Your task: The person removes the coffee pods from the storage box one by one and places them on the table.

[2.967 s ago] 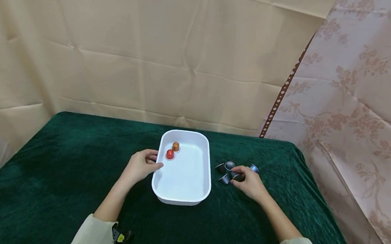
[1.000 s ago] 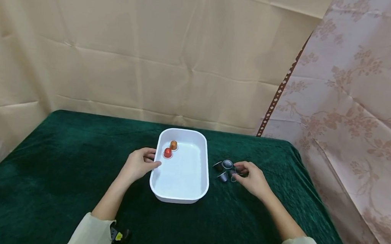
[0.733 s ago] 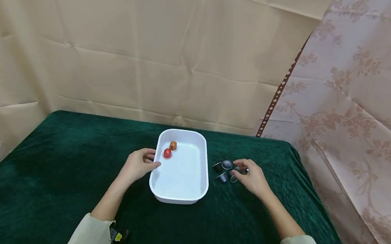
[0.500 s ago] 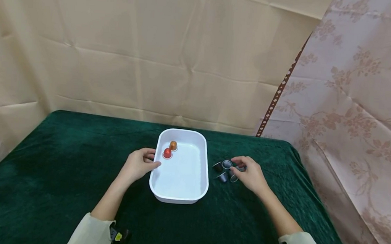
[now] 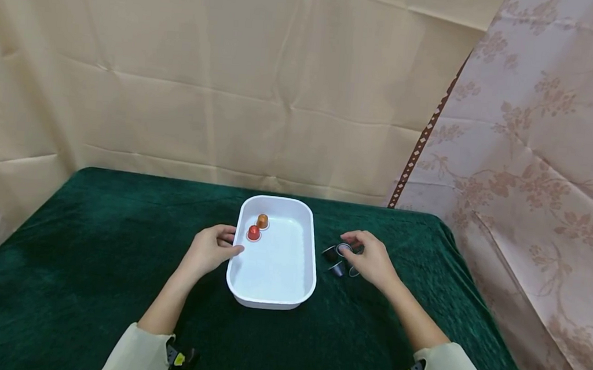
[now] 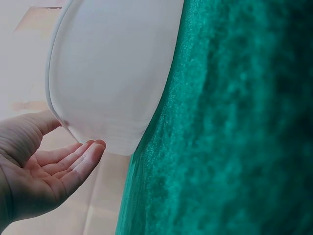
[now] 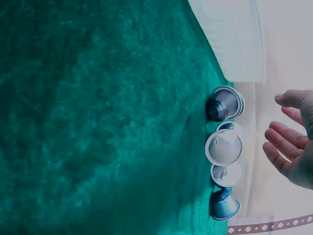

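My left hand (image 5: 209,249) grips the left rim of a white tray (image 5: 269,305), thumb over the edge and fingers against the outer wall (image 6: 110,98). Inside, at the tray's far left, a red coffee capsule (image 5: 254,233) and an orange capsule (image 5: 262,221) stand lid-down. Right of the tray my right hand (image 5: 371,263) hovers above a cluster of dark capsules, thumb and fingers apart. These include a black capsule (image 5: 330,254), a grey-blue capsule (image 5: 338,268) and a blue capsule (image 7: 225,204). In the right wrist view nothing shows between the fingers. The hand partly covers the cluster from above.
A dark green velvet cloth (image 5: 129,253) covers the table. Behind it hangs a beige curtain (image 5: 189,83), with a floral curtain (image 5: 547,187) at the right. Each wrist wears a small dark device (image 5: 182,357).
Over the last second my right hand has shifted left and slightly away from me over the cluster. The left hand keeps its grip, and the two capsules in the tray have not moved.
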The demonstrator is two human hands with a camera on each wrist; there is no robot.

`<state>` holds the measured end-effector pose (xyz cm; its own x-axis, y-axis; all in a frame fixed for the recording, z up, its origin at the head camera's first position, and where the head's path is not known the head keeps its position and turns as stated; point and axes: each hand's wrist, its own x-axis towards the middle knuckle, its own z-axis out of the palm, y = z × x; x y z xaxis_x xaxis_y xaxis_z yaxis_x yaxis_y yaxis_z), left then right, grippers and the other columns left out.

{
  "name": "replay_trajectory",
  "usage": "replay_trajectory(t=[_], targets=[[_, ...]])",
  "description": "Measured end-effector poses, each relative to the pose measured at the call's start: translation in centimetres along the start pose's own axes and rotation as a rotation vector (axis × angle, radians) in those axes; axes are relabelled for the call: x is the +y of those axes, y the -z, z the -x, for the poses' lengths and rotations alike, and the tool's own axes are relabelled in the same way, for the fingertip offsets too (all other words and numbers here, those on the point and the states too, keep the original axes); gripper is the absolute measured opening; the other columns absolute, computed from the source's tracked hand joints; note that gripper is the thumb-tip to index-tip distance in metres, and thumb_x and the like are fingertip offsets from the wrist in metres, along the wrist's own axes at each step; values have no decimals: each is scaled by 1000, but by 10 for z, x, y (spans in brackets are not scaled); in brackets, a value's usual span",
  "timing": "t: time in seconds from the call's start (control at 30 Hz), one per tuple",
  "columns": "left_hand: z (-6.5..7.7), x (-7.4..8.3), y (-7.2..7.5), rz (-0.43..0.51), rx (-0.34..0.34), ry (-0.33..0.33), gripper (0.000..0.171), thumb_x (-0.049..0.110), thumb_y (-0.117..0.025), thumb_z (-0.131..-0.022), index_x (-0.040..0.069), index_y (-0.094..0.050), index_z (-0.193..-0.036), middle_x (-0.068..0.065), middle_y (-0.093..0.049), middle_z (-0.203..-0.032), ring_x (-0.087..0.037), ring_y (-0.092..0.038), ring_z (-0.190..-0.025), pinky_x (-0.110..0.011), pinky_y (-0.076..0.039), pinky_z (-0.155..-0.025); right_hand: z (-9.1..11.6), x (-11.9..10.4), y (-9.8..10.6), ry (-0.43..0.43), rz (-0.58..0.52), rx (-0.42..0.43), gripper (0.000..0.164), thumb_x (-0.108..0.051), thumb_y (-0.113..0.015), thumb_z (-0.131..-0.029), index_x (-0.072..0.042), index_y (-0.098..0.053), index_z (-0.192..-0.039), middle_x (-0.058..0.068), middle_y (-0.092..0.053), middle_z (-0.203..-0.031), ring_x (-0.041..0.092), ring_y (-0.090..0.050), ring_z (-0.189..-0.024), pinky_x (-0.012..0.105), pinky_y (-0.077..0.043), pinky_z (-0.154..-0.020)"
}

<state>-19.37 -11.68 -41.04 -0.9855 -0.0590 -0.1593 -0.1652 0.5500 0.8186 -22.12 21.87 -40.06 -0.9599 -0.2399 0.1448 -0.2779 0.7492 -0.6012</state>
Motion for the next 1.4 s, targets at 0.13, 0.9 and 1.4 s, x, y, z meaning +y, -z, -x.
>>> replay_trajectory(t=[0.13, 0.9, 1.4], targets=[[0, 0, 0, 1, 0, -3, 49, 21, -68, -84, 5, -51, -128, -15, -60, -116, -21, -63, -94, -30, -56, -76, -3, -4, -1, 25, 8, 9, 29, -22, -64, -87, -9, -63, -114, 14, -63, -108, 25, -59, -97, 39, -52, -77], [1, -1, 1, -5, -2, -16, 51, 22, -69, -83, 5, -51, -128, -15, -60, -116, -21, -62, -94, -30, -56, -75, -15, -25, -11, 74, -9, -1, 28, -23, -65, -86, -10, -65, -111, 13, -64, -108, 24, -60, -96, 39, -53, -79], [0, -2, 0, 4, -3, -14, 50, 22, -68, -83, 5, -51, -128, -15, -60, -116, -21, -62, -93, -30, -56, -75, -19, -34, -14, 68, 8, -13, 30, -25, -65, -87, -11, -64, -113, 9, -63, -107, 24, -60, -96, 37, -53, -79]])
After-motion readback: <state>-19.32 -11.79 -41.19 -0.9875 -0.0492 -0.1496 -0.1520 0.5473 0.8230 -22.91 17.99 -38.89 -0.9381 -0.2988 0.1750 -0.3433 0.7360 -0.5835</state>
